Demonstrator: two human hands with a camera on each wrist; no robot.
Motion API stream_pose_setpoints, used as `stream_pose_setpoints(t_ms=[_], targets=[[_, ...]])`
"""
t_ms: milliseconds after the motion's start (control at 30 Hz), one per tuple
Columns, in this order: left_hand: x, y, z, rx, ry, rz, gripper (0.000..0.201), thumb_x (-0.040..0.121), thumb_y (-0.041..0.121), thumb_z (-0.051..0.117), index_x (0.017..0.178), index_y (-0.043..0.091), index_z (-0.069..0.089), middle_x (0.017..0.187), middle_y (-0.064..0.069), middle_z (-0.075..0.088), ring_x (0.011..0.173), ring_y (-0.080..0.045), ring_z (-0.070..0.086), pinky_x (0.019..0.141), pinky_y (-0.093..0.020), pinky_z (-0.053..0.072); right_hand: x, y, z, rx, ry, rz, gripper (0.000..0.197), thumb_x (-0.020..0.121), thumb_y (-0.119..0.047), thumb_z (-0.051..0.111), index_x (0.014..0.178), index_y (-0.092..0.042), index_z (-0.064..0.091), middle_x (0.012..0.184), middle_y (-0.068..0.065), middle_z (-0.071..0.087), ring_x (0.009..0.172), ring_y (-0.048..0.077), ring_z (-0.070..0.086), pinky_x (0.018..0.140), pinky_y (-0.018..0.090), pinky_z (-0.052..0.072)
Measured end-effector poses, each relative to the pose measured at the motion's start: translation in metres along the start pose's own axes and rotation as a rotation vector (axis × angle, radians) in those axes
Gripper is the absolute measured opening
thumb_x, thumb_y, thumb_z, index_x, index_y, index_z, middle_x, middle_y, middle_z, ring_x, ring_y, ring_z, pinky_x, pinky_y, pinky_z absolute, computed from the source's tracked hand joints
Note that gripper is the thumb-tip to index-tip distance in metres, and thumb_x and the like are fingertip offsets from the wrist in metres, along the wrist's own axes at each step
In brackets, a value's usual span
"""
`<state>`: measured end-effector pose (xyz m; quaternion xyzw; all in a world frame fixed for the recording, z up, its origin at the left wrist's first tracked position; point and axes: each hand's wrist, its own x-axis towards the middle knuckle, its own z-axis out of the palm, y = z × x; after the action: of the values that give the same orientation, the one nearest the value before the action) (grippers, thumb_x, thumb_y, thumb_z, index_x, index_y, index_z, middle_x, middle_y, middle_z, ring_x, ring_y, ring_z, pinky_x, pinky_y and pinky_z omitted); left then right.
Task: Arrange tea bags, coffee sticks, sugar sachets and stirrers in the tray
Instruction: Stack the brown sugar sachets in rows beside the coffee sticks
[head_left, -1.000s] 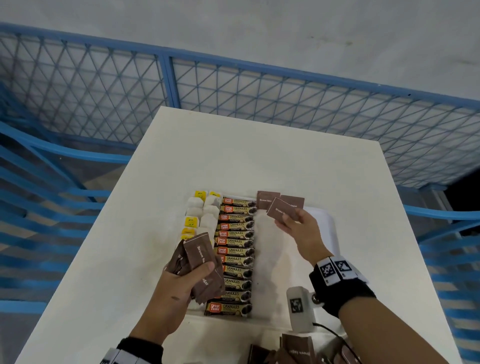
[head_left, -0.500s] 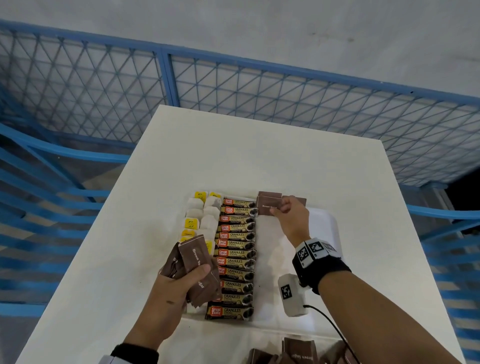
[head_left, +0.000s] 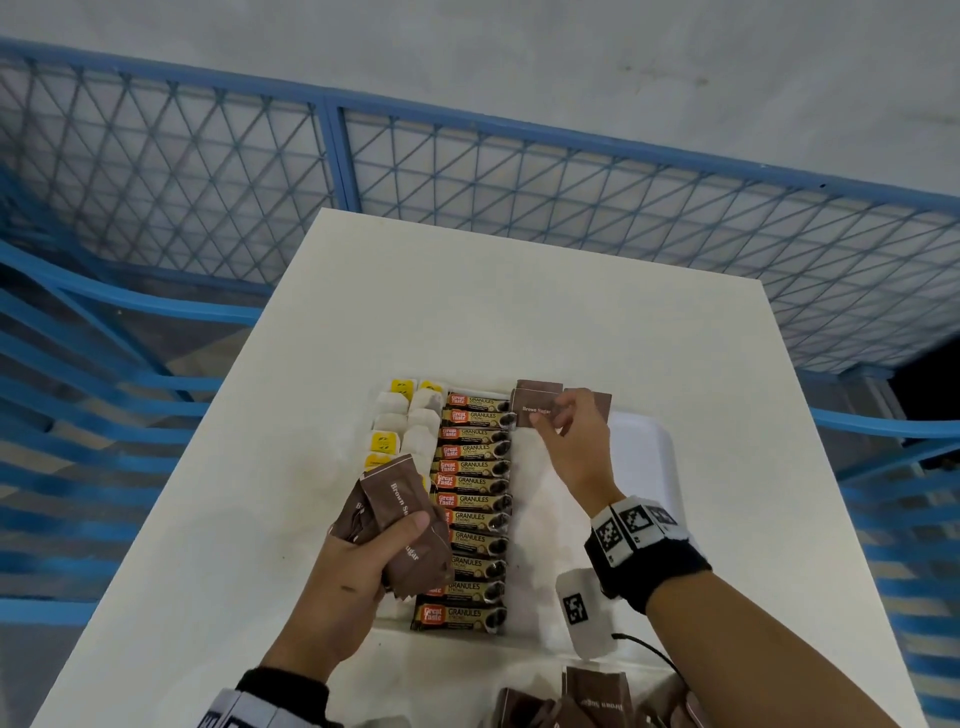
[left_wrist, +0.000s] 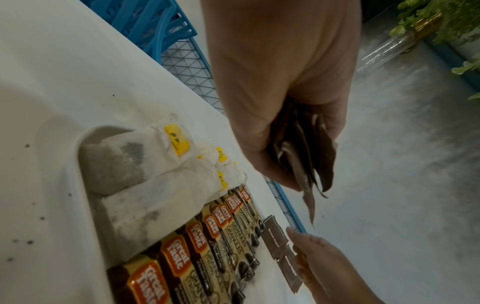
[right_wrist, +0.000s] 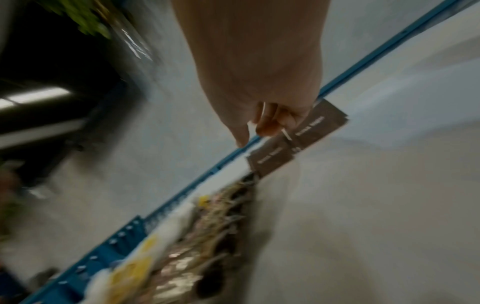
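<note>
black wristband (head_left: 655, 569) with white coded tags, white marker block (head_left: 585, 611), black cable (head_left: 649, 650), dark left cuff (head_left: 284, 693)

glossy foil-like coffee sticks (head_left: 470, 499), matt brown paper sugar sachets (head_left: 535, 410), porous paper tea bags (left_wrist: 145, 185), probably smooth plastic tray (head_left: 644, 467).

right hand (head_left: 574, 447): a second ago lifted, pinching a brown sugar sachet (head_left: 535, 413); now reached forward and lowered, fingertips on it.
brown sugar sachet: now lying flat in the tray (head_left: 647, 447), overlapping the sachets beyond the fingertips.
</note>
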<state>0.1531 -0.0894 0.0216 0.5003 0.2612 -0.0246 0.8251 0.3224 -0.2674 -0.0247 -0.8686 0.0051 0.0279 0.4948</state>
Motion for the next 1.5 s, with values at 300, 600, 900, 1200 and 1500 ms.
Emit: stream_pose_setpoints(t_ms=[300, 600, 900, 1200, 1500], targets=[[-0.004, -0.003, 0.006, 0.050, -0.039, -0.002, 0.040, 0.062, 0.000, 0.078, 0.097, 0.016, 0.068, 0.089, -0.010, 0.074, 0.082, -0.025, 0.071, 0.065, -0.038, 0.057, -0.078, -0.057, -0.007, 0.176, -0.595, -0.069, 0.005, 0.088, -0.034, 0.058, 0.087, -0.029, 0.060, 0.081, -0.005, 0.058, 0.073, 0.009, 0.051, 0.067, 0.018, 0.044], [-0.015, 0.002, 0.015, 0.103, -0.163, -0.041, 0.046, 0.062, 0.002, 0.074, 0.105, 0.016, 0.068, 0.093, -0.011, 0.074, 0.088, -0.024, 0.070, 0.070, -0.038, 0.059, -0.097, -0.061, -0.009, 0.243, -0.625, -0.067, 0.015, 0.081, -0.018, 0.071, 0.079, -0.022, 0.057, 0.078, -0.009, 0.059, 0.070, 0.002, 0.053, 0.069, 0.018, 0.044], [-0.017, 0.004, 0.012, 0.038, -0.161, 0.019, 0.039, 0.062, -0.007, 0.076, 0.094, 0.015, 0.070, 0.079, -0.004, 0.067, 0.072, -0.017, 0.065, 0.058, -0.033, 0.056, -0.093, -0.059, -0.031, 0.467, -0.567, 0.118, 0.010, 0.097, -0.007, 0.043, 0.090, -0.014, 0.038, 0.095, 0.016, 0.058, 0.065, 0.013, 0.064, 0.057, 0.031, 0.056], [-0.014, 0.002, 0.020, 0.051, -0.202, 0.034, 0.043, 0.055, 0.006, 0.076, 0.098, 0.014, 0.070, 0.089, -0.002, 0.069, 0.076, -0.013, 0.064, 0.057, -0.025, 0.051, -0.098, -0.058, -0.043, 0.402, -0.673, 0.082, 0.025, 0.084, 0.002, 0.062, 0.102, -0.016, 0.060, 0.086, 0.007, 0.060, 0.073, 0.006, 0.063, 0.064, 0.022, 0.054], [-0.011, -0.004, 0.023, -0.010, -0.129, 0.053, 0.060, 0.031, 0.027, 0.093, 0.087, 0.019, 0.072, 0.072, -0.001, 0.066, 0.066, -0.013, 0.063, 0.051, -0.026, 0.050, -0.089, -0.028, -0.039, 0.608, -0.538, 0.365, 0.009, 0.089, -0.001, 0.055, 0.098, -0.004, 0.057, 0.091, 0.010, 0.064, 0.080, 0.019, 0.064, 0.064, 0.022, 0.054]])
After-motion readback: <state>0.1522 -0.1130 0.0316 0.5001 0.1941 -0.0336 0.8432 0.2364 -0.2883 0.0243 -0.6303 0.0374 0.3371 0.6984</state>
